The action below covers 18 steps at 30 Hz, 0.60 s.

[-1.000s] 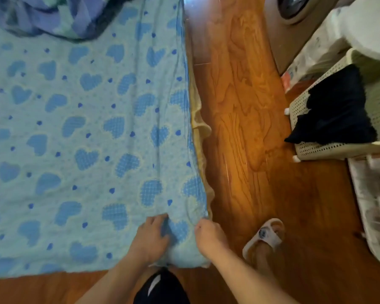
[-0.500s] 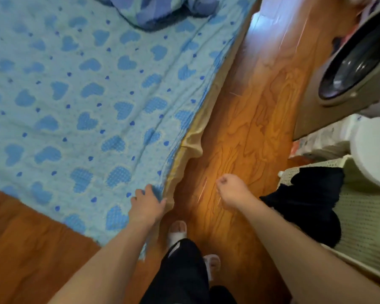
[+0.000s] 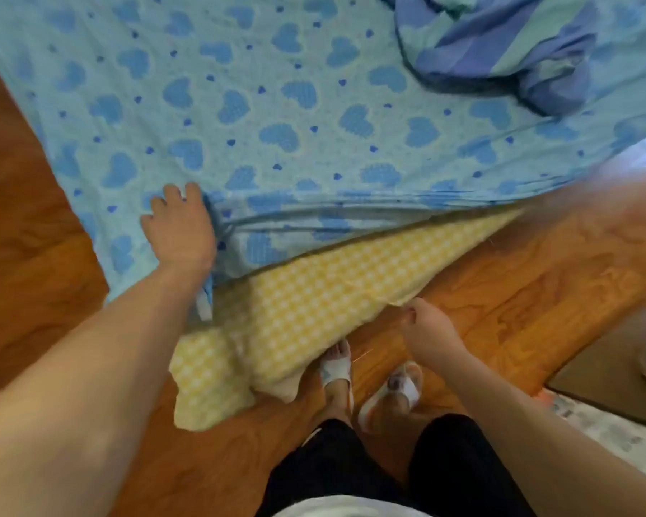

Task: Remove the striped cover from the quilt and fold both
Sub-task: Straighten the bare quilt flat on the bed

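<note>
The light blue quilt (image 3: 276, 106) with dark blue hearts lies spread on the wooden floor. Its near edge is turned up, showing a yellow checked underside (image 3: 314, 304). My left hand (image 3: 181, 233) grips the blue side near the near-left corner, where the cloth bunches into creases. My right hand (image 3: 426, 326) pinches the edge of the yellow side just above my feet. The striped blue and green cover (image 3: 500, 50) lies crumpled on the quilt at the far right, away from both hands.
My feet in white slippers (image 3: 336, 367) stand on the wood floor (image 3: 537, 274), touching the quilt's near edge. A brown appliance base (image 3: 612, 375) and a patterned white sheet (image 3: 605, 434) sit at the lower right.
My right hand has taken hold of the quilt's edge and lifted it, baring the yellow checked underside. My view has swung left, so the washer and basket are mostly out of frame.
</note>
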### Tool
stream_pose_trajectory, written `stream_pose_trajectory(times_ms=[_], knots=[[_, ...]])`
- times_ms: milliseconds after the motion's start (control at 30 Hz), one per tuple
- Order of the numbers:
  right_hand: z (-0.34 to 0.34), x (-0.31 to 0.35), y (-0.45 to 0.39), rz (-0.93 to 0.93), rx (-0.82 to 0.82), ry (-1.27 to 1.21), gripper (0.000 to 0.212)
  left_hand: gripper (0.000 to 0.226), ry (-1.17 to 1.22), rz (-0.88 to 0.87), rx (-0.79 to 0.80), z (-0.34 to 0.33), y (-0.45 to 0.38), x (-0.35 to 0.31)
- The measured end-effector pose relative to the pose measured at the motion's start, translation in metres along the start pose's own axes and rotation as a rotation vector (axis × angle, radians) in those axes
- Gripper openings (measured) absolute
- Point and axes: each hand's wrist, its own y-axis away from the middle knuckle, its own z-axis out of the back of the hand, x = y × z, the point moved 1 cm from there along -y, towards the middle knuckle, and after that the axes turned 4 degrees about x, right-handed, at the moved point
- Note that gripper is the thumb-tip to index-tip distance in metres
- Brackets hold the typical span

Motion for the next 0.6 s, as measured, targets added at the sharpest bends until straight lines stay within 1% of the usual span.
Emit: stream_pose_trajectory(times_ms=[33,67,133,167,200,233,300,367,400,433,500,567,600], knots=[[0.010,0.012,-0.008,0.052,-0.029,0.037,0.040,0.035,-0.022,0.036,-0.027,0.007,-0.013,-0.001],[0.017,0.023,-0.017,0.116,-0.053,0.082,0.047,0.038,-0.071,0.018,0.048,0.008,-0.017,-0.002],[0.025,0.047,-0.035,0.248,-0.065,0.192,0.057,0.047,-0.103,-0.081,0.325,-0.011,0.005,-0.006],[0.024,0.059,-0.045,0.298,-0.046,0.251,0.061,0.053,-0.018,-0.067,0.476,-0.028,0.029,-0.005],[0.022,0.072,-0.055,0.353,-0.027,0.316,0.065,0.059,0.106,0.017,0.578,-0.047,0.057,-0.002],[0.018,0.084,-0.066,0.413,-0.011,0.389,0.069,0.062,0.222,0.144,0.623,-0.066,0.087,0.002],[0.007,0.107,-0.086,0.583,-0.020,0.538,0.072,0.062,0.409,0.512,0.668,-0.100,0.149,0.017],[-0.003,0.125,-0.104,0.725,-0.062,0.661,0.076,0.055,0.514,0.880,0.692,-0.127,0.204,0.029],[-0.005,0.133,-0.116,0.739,-0.093,0.687,0.078,0.053,0.557,0.996,0.679,-0.137,0.224,0.033],[-0.004,0.141,-0.130,0.722,-0.130,0.692,0.079,0.050,0.590,1.053,0.643,-0.147,0.236,0.036],[-0.002,0.158,-0.161,0.639,-0.182,0.703,0.083,0.033,0.655,1.151,0.515,-0.164,0.246,0.043],[-0.007,0.174,-0.187,0.563,-0.155,0.720,0.087,0.017,0.717,1.266,0.393,-0.182,0.244,0.050],[-0.012,0.181,-0.196,0.525,-0.114,0.705,0.085,0.017,0.759,1.321,0.362,-0.188,0.243,0.053]])
